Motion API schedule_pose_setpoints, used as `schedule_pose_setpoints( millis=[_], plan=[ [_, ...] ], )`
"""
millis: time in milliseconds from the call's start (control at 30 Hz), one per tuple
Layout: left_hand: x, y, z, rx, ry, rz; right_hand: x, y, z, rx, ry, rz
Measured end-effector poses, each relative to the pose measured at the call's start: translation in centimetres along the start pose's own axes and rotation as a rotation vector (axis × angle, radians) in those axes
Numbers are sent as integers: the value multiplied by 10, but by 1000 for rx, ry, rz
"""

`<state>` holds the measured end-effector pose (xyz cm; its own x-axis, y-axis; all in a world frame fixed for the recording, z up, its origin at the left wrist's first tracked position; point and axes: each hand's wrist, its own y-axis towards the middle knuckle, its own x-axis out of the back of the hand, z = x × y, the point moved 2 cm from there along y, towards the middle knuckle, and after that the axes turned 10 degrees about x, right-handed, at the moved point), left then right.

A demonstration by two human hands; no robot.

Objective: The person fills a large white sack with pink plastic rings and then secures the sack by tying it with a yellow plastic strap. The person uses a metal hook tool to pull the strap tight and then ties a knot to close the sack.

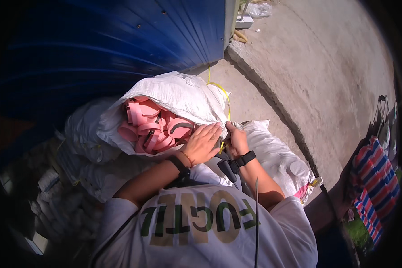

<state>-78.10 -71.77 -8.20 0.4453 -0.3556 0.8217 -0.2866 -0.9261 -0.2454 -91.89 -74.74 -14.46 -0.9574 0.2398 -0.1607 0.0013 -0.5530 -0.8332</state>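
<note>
Along the left, a blue ribbed wall (120, 40) left little room behind the wrinkled white sack (178, 91). Its wide mouth showed smooth, rounded pink parts (143, 110), jumbled. The left hand (203, 142) lay flat near its rim; the right hand (240, 140) was curled beside, its grasp unclear. Rightward, concrete floor (330, 67) spread broadly beyond a dark gap (274, 100).

This looks like an outdoor work yard or storage spot beside a building: hard sunlight and sharp shadows fall on bare, stained concrete ground (330, 67), and a ribbed blue metal wall (120, 40) rises alongside. An open white woven sack (178, 87) bulging with pink plastic parts (149, 129) and another full sack (268, 147) suggest bulk goods. Red-white-and-blue striped sheeting (374, 178) and green grass (363, 232) show at the right.
</note>
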Motion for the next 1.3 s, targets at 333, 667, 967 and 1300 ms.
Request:
schedule_pose_setpoints(
  millis=[333,667,967,1300],
  plan=[
    [-21,29,13,-43,-48,-236,24,-13,0,-351,591,226],
    [-16,37,26,-45,-100,-138,8,-40,59,1445,-1548,499],
    [-11,34,29,-14,-237,-177,10,-12,32,873,-1209,427],
    [-20,34,14,-183,120,-280,10,-21,7,-371,347,442]
  ],
)
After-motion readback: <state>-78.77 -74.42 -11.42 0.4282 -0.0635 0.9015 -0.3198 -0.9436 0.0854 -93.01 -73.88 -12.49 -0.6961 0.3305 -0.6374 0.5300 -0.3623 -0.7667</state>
